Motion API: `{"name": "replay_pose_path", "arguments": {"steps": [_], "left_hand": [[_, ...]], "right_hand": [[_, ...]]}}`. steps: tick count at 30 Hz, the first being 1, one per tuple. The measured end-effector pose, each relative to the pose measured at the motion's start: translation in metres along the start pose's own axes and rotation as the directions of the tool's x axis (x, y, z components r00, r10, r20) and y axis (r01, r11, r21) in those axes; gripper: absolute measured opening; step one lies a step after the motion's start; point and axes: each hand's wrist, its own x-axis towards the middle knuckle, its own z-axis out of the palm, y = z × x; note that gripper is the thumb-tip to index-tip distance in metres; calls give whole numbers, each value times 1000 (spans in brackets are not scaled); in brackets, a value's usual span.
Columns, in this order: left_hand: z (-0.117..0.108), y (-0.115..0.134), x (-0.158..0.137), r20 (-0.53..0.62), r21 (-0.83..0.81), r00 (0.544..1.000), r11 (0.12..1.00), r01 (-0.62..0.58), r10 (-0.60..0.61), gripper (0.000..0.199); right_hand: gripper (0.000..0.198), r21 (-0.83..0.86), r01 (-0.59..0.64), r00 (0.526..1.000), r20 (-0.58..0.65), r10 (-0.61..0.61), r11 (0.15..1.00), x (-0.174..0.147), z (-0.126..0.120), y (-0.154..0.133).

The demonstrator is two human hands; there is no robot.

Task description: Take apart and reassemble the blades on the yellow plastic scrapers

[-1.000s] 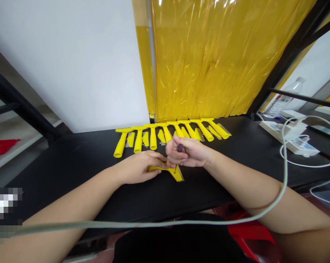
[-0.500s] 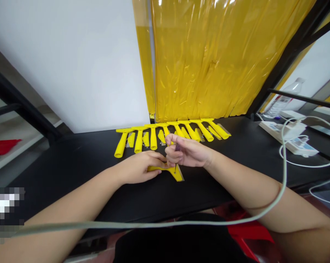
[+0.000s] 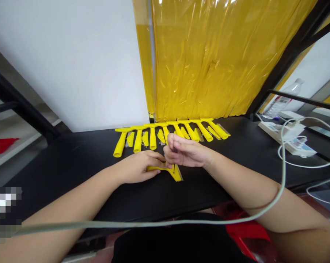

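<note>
A yellow scraper [image 3: 176, 175] with a thin metal blade along its right edge lies on the black table. My left hand [image 3: 143, 166] is closed around its handle and presses it down. My right hand [image 3: 185, 150] is curled above the scraper's head, gripping a screwdriver [image 3: 174, 168]. Only the thin dark shaft shows clearly, upright, with its tip at a screw on the yellow head; the fingers hide the handle. Behind my hands, several yellow scraper handles [image 3: 119, 145] lie in a row, with small yellow plates [image 3: 130, 139], metal blades and tiny screws between them.
A pale cable [image 3: 165, 223] crosses the view in front of my forearms and loops up at right. White power strips [image 3: 288, 140] and a clear plastic bottle [image 3: 284, 98] stand at the right. A white panel [image 3: 79, 65] and yellow plastic curtain [image 3: 208, 65] border the table's back.
The fingers of my right hand have turned and curled closer around the screwdriver, its tip staying at the screw. My left hand still holds the scraper in place.
</note>
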Motion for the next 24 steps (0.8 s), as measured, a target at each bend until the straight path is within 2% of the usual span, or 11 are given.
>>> {"name": "replay_pose_path", "arguments": {"steps": [4,8,12,17,20,24], "left_hand": [[-1,1,0,19,-1,999,1000,27,-27,41],[-2,2,0,31,19,999,999,33,-33,46],[-2,1,0,33,30,999,1000,-6,5,50],[-1,0,0,31,13,999,1000,5,-5,45],[-1,-1,0,34,40,999,999,0,-1,45],[-1,-1,-3,13,63,1000,998,-15,14,44]], "right_hand": [[44,-56,6,1000,21,-5,998,2,0,0],[44,-21,-28,995,92,30,999,2,-2,0],[30,36,4,999,41,-6,999,-1,-1,-1],[46,-45,-37,999,16,37,998,2,1,0],[53,-29,-63,993,-103,60,998,4,1,-5],[54,-68,33,966,-255,-49,997,-1,-7,-24]]}}
